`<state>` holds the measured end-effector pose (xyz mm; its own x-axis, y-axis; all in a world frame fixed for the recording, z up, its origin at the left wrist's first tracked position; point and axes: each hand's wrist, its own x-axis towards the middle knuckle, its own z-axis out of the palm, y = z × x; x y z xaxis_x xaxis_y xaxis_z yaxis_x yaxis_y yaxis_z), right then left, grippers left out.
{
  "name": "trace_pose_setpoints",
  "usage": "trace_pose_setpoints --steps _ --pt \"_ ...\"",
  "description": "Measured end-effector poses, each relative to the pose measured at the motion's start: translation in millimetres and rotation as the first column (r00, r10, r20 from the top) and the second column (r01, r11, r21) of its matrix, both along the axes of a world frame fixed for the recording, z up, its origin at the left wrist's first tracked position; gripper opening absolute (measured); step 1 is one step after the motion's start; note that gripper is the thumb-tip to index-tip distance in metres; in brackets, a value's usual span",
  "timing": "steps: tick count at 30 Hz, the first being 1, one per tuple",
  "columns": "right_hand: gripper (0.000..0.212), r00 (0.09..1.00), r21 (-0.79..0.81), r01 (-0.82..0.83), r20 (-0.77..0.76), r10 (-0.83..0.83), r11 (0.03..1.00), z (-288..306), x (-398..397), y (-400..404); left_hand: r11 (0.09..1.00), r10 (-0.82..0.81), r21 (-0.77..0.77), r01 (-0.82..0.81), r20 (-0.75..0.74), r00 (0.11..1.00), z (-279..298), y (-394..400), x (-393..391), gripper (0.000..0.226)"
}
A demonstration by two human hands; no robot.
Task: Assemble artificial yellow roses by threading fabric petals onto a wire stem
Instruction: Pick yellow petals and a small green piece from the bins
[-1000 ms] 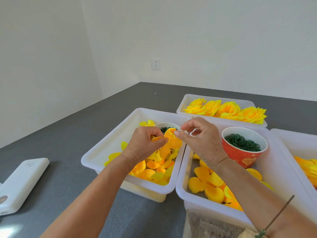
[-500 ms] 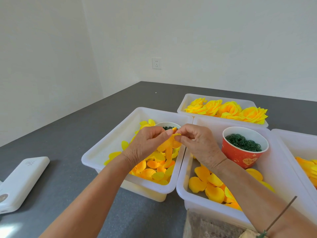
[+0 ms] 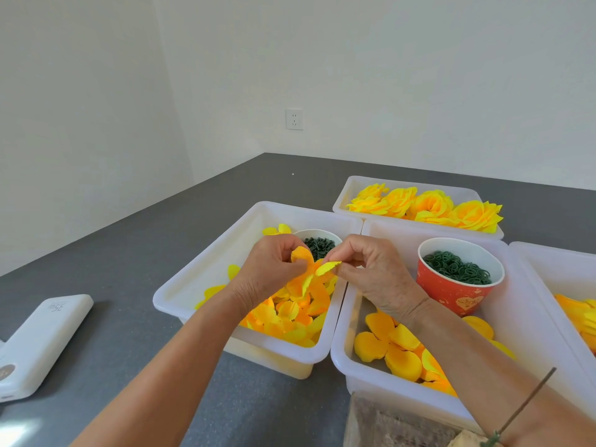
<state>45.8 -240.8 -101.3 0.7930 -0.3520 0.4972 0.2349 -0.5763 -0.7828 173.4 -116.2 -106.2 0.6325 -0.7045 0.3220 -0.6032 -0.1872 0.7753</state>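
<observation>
Both hands meet above the left white bin (image 3: 200,269) and work on one cluster of yellow-orange fabric petals (image 3: 314,272). My left hand (image 3: 267,269) pinches the orange petals from the left. From the right, my right hand (image 3: 371,269) pinches a bright yellow petal edge. Loose petals (image 3: 287,314) fill the bin below. A thin green wire stem (image 3: 522,408) slants across the bottom right, over my right forearm. Finished yellow roses (image 3: 429,206) lie in the far bin.
A red paper cup (image 3: 458,288) of green rings stands in the middle bin (image 3: 342,359) with more petals. A small white cup (image 3: 319,241) of dark green pieces sits behind my hands. A white power bank (image 3: 38,343) lies at the left on the grey table.
My hands have come closer together and now both pinch the petal cluster; a bright yellow petal edge has been pulled out toward the right hand.
</observation>
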Motion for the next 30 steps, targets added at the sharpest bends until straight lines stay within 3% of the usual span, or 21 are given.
trace_pose_setpoints --steps 3,8,12,14,18,20,22,23,25,27,30 --pt "0.015 0.999 0.062 0.025 0.027 -0.027 0.998 0 0 1 0.996 0.084 0.014 -0.084 0.02 0.996 -2 0 5 0.015" --pt "0.029 0.984 0.142 0.136 0.097 -0.151 0.98 3 -1 -4 0.96 0.255 0.077 -0.268 0.141 0.956 -5 -1 13 0.016" --pt "0.024 0.982 0.235 0.142 0.089 -0.167 0.961 2 -2 -7 0.928 0.283 0.206 -0.31 0.15 0.947 -8 -2 16 0.016" --pt "0.02 0.979 0.249 0.174 0.064 -0.195 0.953 2 -1 -8 0.897 0.274 0.323 -0.3 0.125 0.954 -8 -2 15 0.017" --pt "0.01 0.971 0.233 0.233 0.004 -0.24 0.944 0 1 -11 0.814 0.092 0.566 -0.125 0.087 0.992 -11 -2 12 0.022" --pt "0.009 0.968 0.218 0.249 -0.021 -0.251 0.944 -2 2 -11 0.86 0.061 0.495 -0.122 0.138 0.989 -12 -2 13 0.026" --pt "0.017 0.963 0.206 0.27 -0.035 -0.268 0.941 -3 2 -12 0.953 0.131 0.244 -0.179 0.2 0.971 -8 -2 10 0.022" --pt "0.021 0.96 0.201 0.281 -0.037 -0.279 0.939 -4 3 -13 0.985 0.142 0.074 -0.153 0.138 0.98 -6 -2 8 0.016" --pt "0.026 0.952 0.175 0.305 -0.042 -0.302 0.936 -6 3 -14 0.987 0.001 -0.157 -0.014 -0.083 0.997 1 -2 0 0.022" --pt "0.028 0.951 0.156 0.308 -0.041 -0.305 0.939 -7 3 -12 0.984 -0.13 -0.14 0.108 -0.161 0.978 5 -2 -5 0.027" --pt "0.023 0.983 0.185 0.181 -0.04 -0.177 0.966 -8 3 -9 0.973 -0.23 -0.042 0.226 -0.12 0.966 6 -2 -8 0.009"
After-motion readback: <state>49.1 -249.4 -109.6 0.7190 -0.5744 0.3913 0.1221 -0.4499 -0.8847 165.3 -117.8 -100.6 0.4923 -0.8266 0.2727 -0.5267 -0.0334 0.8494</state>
